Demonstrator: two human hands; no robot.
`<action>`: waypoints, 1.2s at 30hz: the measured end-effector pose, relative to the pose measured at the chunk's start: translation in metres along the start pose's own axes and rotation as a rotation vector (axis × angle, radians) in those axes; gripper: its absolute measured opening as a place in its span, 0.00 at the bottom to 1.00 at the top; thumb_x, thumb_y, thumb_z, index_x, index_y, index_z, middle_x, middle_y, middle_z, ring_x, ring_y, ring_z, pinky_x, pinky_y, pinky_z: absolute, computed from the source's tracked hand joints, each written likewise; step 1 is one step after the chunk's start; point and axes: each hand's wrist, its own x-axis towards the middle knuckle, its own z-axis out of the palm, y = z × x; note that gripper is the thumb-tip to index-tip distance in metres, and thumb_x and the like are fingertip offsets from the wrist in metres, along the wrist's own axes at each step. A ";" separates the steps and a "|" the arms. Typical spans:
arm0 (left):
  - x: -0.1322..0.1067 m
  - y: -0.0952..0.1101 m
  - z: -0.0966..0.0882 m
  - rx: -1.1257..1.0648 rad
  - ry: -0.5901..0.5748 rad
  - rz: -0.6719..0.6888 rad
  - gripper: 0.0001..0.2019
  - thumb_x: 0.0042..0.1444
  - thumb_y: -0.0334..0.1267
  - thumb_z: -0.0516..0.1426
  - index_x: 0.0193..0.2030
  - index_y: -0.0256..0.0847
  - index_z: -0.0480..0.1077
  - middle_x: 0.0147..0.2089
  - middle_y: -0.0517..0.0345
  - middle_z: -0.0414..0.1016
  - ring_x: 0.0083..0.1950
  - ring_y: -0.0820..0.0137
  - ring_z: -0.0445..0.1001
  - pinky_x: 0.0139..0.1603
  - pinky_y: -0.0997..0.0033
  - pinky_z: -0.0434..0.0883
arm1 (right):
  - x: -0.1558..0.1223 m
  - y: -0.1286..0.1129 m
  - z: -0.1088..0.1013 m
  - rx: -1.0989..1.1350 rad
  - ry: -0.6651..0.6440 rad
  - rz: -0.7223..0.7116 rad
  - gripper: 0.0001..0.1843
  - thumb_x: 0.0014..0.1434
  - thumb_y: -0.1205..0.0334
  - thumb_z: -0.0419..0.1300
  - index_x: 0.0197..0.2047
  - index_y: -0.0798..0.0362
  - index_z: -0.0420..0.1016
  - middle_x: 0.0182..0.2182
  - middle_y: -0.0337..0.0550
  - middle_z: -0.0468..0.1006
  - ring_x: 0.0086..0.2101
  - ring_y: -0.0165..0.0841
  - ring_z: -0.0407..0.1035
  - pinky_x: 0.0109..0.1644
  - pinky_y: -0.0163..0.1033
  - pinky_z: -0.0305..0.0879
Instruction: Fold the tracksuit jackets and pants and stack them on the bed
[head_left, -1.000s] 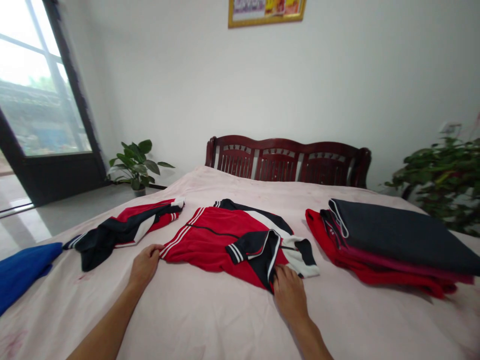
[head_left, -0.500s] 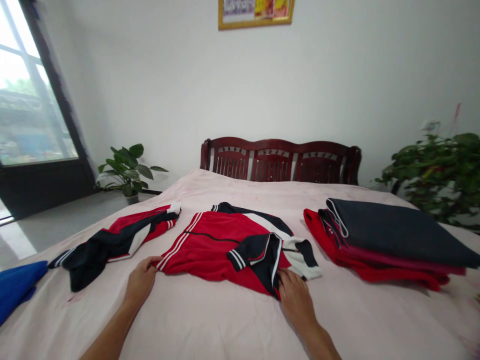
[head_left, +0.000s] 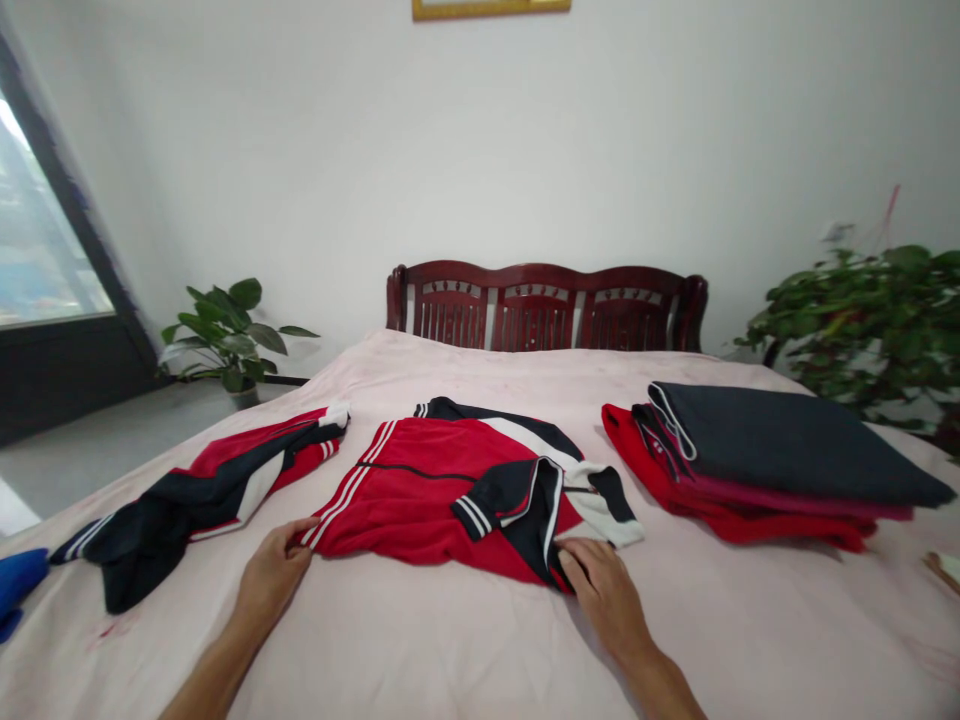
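Observation:
A red, navy and white zip jacket (head_left: 420, 490) lies spread on the bed, its striped hem to the left and its white collar (head_left: 607, 500) to the right. The near navy sleeve (head_left: 502, 497) is folded over the front. My left hand (head_left: 276, 570) pinches the near corner of the striped hem. At the near shoulder, by the sleeve's white piping, my right hand (head_left: 604, 595) has its fingers closed on the jacket's edge; the fingertips are partly hidden by cloth.
Left of the jacket lies a crumpled second jacket (head_left: 217, 490), with blue cloth (head_left: 19, 585) beyond it. A stack of folded clothes (head_left: 787, 450) sits at the right. Behind the pink bedsheet (head_left: 465, 365) stands a dark wooden bench back (head_left: 536, 305). Potted plants (head_left: 232, 335) flank the bed.
The view has tilted down slightly and turned a little to the right. Both hands keep their hold on the jacket, which has barely moved.

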 end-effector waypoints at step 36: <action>-0.054 0.215 0.063 0.017 -0.532 0.659 0.17 0.52 0.40 0.60 0.50 0.44 0.71 0.53 0.51 0.74 0.54 0.60 0.72 0.54 0.63 0.67 | -0.011 0.003 -0.029 0.112 -0.138 -0.059 0.14 0.59 0.60 0.52 0.45 0.51 0.75 0.43 0.47 0.79 0.44 0.40 0.71 0.50 0.43 0.63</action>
